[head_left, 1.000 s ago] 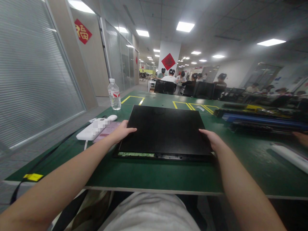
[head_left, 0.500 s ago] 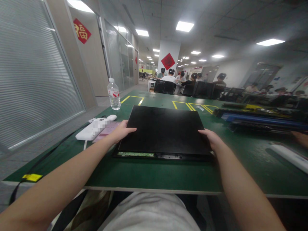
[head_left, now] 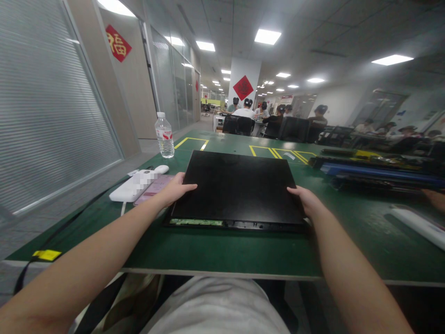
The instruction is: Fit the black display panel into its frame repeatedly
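Observation:
A flat black display panel [head_left: 239,188] lies over a black frame [head_left: 271,226] on the green table, a little in front of me. Along the near edge of the frame a strip of green circuit board [head_left: 196,222] shows. My left hand [head_left: 176,189] grips the panel's left edge, its thumb on top. On the opposite edge my right hand [head_left: 306,200] holds the panel the same way, thumb over the surface. The fingers of both hands are hidden beneath the sides.
A water bottle [head_left: 164,136] stands at the back left. Nearer are a white power bank [head_left: 128,186] and a pinkish phone-like slab [head_left: 153,189]. Dark and blue long parts [head_left: 378,171] lie at the right, with a white bar [head_left: 417,226] before them. Another person's hand [head_left: 434,198] shows at the right edge.
Almost nothing differs. The far edge of the panel sits very slightly higher in view; both hands keep their hold at the sides.

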`<state>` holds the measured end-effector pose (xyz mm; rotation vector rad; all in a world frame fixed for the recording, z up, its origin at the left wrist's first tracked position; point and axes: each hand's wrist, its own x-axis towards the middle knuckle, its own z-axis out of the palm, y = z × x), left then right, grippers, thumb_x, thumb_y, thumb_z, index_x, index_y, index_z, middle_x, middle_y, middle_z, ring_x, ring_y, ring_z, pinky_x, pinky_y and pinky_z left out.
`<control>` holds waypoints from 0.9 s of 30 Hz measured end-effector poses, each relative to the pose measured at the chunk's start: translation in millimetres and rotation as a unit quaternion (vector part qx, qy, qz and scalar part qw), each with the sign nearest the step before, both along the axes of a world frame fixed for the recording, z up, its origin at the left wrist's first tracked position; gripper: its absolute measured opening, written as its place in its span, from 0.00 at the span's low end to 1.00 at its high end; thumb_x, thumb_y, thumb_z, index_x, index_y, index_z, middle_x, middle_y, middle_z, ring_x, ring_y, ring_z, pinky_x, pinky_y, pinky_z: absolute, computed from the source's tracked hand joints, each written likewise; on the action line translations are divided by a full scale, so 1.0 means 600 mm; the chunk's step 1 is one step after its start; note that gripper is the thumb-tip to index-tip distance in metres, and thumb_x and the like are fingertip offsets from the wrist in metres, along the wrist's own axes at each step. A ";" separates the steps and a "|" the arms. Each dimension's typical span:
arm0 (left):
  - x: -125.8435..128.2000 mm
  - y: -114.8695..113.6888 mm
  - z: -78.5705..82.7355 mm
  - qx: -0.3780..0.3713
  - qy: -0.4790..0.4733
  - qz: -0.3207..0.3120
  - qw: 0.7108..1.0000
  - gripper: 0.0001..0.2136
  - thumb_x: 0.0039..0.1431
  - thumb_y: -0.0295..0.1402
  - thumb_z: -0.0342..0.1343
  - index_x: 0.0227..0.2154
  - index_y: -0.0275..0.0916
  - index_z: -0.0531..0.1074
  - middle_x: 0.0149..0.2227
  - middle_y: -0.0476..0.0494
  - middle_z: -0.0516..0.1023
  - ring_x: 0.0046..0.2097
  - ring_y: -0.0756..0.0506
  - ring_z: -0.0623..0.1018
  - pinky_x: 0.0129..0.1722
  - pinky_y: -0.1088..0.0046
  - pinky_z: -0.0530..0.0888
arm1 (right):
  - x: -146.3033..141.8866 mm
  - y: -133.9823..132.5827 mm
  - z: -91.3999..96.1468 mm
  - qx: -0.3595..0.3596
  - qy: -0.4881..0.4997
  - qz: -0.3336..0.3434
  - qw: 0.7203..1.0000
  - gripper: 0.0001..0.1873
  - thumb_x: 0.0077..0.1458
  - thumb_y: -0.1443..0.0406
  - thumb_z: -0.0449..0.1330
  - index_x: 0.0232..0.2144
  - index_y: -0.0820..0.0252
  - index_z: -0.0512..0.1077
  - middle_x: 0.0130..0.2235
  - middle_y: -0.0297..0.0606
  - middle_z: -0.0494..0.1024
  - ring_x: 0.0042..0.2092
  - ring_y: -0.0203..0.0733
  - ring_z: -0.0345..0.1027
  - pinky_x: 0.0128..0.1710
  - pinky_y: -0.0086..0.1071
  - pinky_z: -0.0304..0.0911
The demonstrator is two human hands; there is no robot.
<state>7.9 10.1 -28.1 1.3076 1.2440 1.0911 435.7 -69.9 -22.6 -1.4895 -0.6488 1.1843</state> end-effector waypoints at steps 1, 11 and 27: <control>0.000 0.000 -0.001 0.001 0.000 -0.001 1.000 0.26 0.41 0.29 0.73 0.42 0.40 0.68 0.41 0.41 0.81 0.44 0.36 0.83 0.45 0.55 0.80 | 0.000 0.000 0.000 0.001 -0.001 0.001 1.000 0.09 0.54 0.70 0.60 0.38 0.55 0.73 0.29 0.38 0.82 0.30 0.48 0.77 0.36 0.44 0.74; -0.002 0.003 -0.005 0.007 0.004 -0.005 1.000 0.25 0.41 0.29 0.73 0.42 0.40 0.68 0.40 0.43 0.81 0.44 0.37 0.83 0.44 0.57 0.80 | 0.009 0.004 -0.010 0.005 -0.015 0.014 1.000 0.13 0.54 0.69 0.61 0.44 0.56 0.73 0.32 0.41 0.83 0.31 0.48 0.78 0.36 0.44 0.75; -0.007 0.007 -0.009 0.016 0.020 -0.005 1.000 0.25 0.41 0.31 0.73 0.42 0.40 0.68 0.40 0.42 0.81 0.44 0.36 0.83 0.43 0.56 0.80 | 0.003 0.000 -0.004 0.001 -0.016 0.010 1.000 0.09 0.56 0.70 0.60 0.40 0.56 0.73 0.31 0.40 0.82 0.30 0.48 0.77 0.35 0.44 0.74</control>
